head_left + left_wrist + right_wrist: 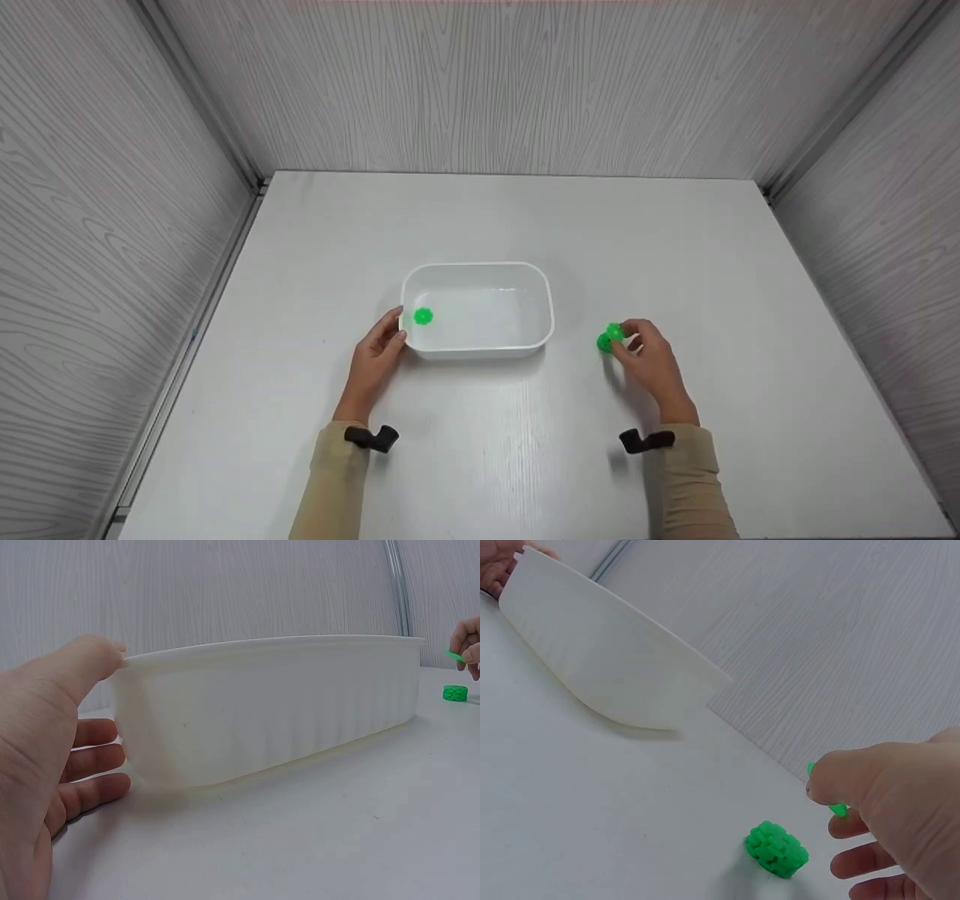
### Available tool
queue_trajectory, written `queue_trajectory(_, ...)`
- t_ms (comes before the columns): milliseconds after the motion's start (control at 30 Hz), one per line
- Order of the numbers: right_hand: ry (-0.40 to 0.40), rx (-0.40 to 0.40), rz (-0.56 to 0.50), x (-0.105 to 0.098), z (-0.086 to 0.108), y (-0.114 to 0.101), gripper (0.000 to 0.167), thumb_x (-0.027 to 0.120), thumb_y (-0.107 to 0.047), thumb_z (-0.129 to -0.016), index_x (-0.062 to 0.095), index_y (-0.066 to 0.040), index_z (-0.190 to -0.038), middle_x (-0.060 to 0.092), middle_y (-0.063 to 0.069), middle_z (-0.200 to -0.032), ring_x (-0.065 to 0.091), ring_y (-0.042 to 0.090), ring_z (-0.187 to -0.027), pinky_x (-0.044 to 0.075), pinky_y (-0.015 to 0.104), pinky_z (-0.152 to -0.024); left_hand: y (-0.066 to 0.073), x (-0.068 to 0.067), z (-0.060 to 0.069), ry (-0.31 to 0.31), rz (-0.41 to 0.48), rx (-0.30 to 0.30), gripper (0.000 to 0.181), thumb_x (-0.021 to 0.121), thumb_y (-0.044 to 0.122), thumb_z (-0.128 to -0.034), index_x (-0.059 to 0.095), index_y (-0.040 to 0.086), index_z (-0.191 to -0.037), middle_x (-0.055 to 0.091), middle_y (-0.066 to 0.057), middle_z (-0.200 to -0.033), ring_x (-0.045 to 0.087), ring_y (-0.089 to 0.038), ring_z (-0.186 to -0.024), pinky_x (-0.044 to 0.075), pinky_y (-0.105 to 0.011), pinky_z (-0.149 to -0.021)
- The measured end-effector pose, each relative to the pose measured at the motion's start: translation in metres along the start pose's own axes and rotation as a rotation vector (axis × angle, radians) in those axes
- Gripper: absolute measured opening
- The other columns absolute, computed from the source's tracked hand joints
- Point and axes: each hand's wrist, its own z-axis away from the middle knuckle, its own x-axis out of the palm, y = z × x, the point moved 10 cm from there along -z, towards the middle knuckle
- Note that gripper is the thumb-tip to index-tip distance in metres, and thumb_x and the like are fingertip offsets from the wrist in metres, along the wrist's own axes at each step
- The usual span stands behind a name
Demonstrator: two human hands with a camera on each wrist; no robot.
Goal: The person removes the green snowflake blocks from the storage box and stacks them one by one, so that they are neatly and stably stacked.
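A white rectangular plastic tub (pixel 480 349) sits mid-table with one green flower-shaped disc (pixel 423 316) inside, near its left end. My left hand (pixel 376 364) holds the tub's left end; in the left wrist view the thumb lies at the rim and the fingers bend against the outer wall. To the right of the tub, my right hand (pixel 651 363) pinches another thin green disc (pixel 616 331) between thumb and finger. Just beneath that disc, apart from it, a short stack of green discs (pixel 777 849) stands on the table.
The white table (pixel 480 435) has grey wood-grain panels (pixel 480 90) at its back and both sides. Both wrists carry dark camera mounts (pixel 372 438) over beige sleeves (pixel 330 487).
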Motion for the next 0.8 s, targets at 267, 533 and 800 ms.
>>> queue_trajectory(267,-0.040,0.041,0.072,0.009,0.001,0.013,0.024,0.062,-0.019,-0.088,0.057,-0.006,-0.109,0.057,0.008,-0.099,0.052,0.021,-0.081,0.044,0.033,-0.062,-0.001,0.000,0.000,0.000,-0.008,-0.013,0.049,0.056,0.019,-0.0945,0.042,0.008,-0.140,0.048,-0.022,-0.132,0.046,-0.034,-0.120,0.044,-0.024,-0.093)
queue_trajectory(533,-0.022,0.006,0.137,0.010,0.001,0.009,0.023,0.063,-0.018,-0.088,0.059,-0.005,-0.107,0.058,0.009,-0.101,0.054,0.023,-0.085,0.045,0.037,-0.068,-0.001,0.000,0.000,0.003,-0.024,-0.015,0.049,0.056,0.020,-0.0948,0.041,0.007,-0.140,0.047,-0.021,-0.134,0.045,-0.033,-0.122,0.043,-0.023,-0.095)
queue_trajectory(800,-0.016,0.012,0.152,0.013,0.005,0.012,0.022,0.060,-0.025,-0.090,0.058,-0.009,-0.106,0.055,0.003,-0.102,0.053,0.021,-0.089,0.046,0.039,-0.074,0.001,0.001,0.000,0.001,-0.024,0.003,0.048,0.055,0.018,-0.0952,0.042,0.005,-0.140,0.046,-0.022,-0.135,0.044,-0.034,-0.123,0.043,-0.022,-0.094)
